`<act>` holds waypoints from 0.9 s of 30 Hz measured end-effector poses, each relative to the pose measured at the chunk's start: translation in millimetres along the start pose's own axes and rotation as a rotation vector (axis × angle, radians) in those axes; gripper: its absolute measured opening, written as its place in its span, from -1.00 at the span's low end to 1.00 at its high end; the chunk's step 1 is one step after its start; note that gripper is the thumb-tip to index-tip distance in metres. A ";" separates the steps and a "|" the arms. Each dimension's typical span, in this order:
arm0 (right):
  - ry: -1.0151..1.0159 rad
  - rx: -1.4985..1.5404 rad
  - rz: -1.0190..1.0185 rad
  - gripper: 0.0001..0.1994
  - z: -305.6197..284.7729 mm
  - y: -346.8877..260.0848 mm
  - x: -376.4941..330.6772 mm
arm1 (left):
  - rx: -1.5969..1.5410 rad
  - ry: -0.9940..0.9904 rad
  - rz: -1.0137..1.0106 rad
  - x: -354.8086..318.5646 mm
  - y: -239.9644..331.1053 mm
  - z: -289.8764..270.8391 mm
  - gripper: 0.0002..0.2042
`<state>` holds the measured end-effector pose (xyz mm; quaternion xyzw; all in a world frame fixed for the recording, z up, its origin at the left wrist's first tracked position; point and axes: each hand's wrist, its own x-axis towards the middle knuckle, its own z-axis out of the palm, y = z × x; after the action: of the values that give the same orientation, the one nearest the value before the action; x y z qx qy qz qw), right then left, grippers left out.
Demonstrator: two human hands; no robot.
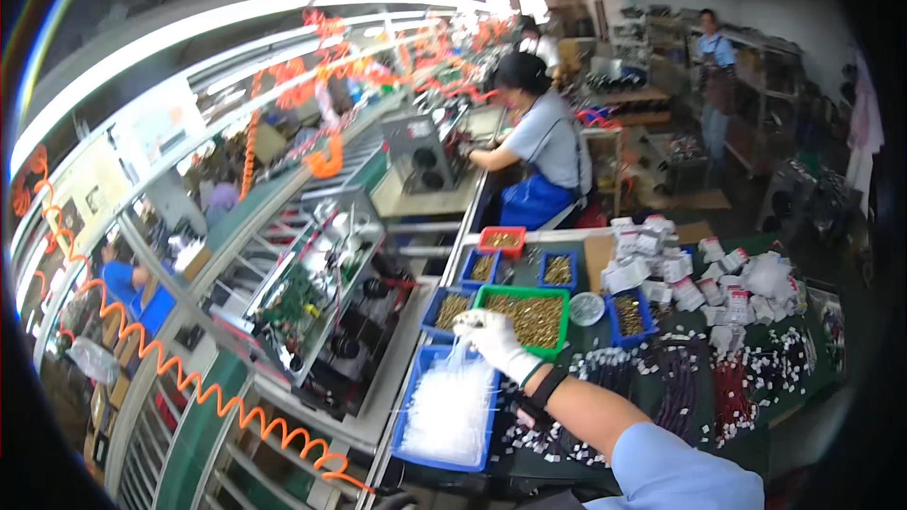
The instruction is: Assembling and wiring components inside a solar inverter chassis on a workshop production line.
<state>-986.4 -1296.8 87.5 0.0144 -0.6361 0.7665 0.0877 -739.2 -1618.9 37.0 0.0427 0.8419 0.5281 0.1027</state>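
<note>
My right hand (496, 342), in a white glove with a dark band at the wrist, reaches over a blue tray (398, 434). Its fingers are pinched together on a few thin, pale strips that look like cable ties (460, 353). Beneath it, the tray holds a thick heap of the same white ties (446, 416). Just beyond the hand sits a green bin (564, 326) full of brass-coloured screws, with a blue bin (428, 319) of screws to its left. My left hand does not show.
An open metal chassis (312, 293) with circuit boards stands on the line at left. An orange coiled hose (203, 401) hangs before it. Wire bundles (675, 382) and white connectors (727, 293) cover the table's right side. A co-worker (548, 142) sits farther along.
</note>
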 end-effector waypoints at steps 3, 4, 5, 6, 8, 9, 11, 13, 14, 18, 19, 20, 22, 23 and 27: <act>-0.154 0.008 0.032 -0.87 -2.7 -47.5 -77.8 | -0.153 0.152 0.244 30.3 25.9 7.9 -0.64; -0.185 0.014 0.051 -0.91 -8.2 -53.0 -110.9 | -0.214 0.078 0.307 39.7 66.3 23.1 -0.58; -0.206 0.020 0.074 -0.93 -14.2 -55.3 -144.2 | -0.157 -0.121 0.224 45.2 110.5 33.4 -0.39; -0.301 0.014 0.146 -0.92 -21.2 -59.9 -179.5 | -0.135 -0.241 0.225 47.3 127.6 52.6 -0.29; -0.281 -0.230 -0.063 -0.88 -41.2 -62.0 -245.8 | -0.555 -0.735 0.174 63.5 115.3 119.5 -0.32; -0.273 -0.143 -0.002 -0.88 -55.5 -43.7 -275.9 | -0.608 -0.952 0.042 55.5 100.9 149.3 -0.33; -0.255 -0.338 0.141 -0.81 -81.1 -48.8 -334.6 | -0.649 -1.152 -0.161 24.5 68.5 195.9 -0.42; -0.193 -0.550 0.099 -0.74 -114.4 -72.3 -389.4 | -0.430 -1.135 -0.245 -10.8 87.4 218.6 -0.61; -0.183 -0.656 0.206 -0.59 -130.7 -74.7 -412.7 | -0.368 -1.179 -0.294 -30.3 109.7 220.3 -0.64; 0.061 -0.530 0.207 -0.69 -179.9 -108.4 -497.7 | -0.084 -1.451 -0.285 -54.4 156.0 274.2 -0.70; 0.185 -0.615 0.067 -0.71 -188.1 -108.5 -519.2 | 0.038 -1.465 -0.235 -61.1 162.0 295.4 -0.69; 0.257 -0.609 0.082 -0.70 -199.1 -115.4 -540.9 | 0.090 -1.497 -0.137 -73.1 174.0 316.3 -0.70; 0.463 -0.571 -0.022 -0.69 -222.6 -122.4 -583.6 | 0.166 -1.545 -0.018 -95.4 189.8 362.3 -0.71; 0.500 -0.568 -0.033 -0.69 -235.9 -123.8 -606.4 | 0.102 -1.595 0.011 -108.4 191.0 389.2 -0.72; 0.662 -0.312 0.195 -0.73 -298.4 -158.2 -686.4 | 0.201 -1.800 -0.002 -171.4 266.4 477.1 -0.73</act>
<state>-260.0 -1057.1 92.8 -0.3081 -0.6810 0.6282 0.2161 -477.7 -1113.0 97.2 0.4475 0.4857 0.2189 0.7183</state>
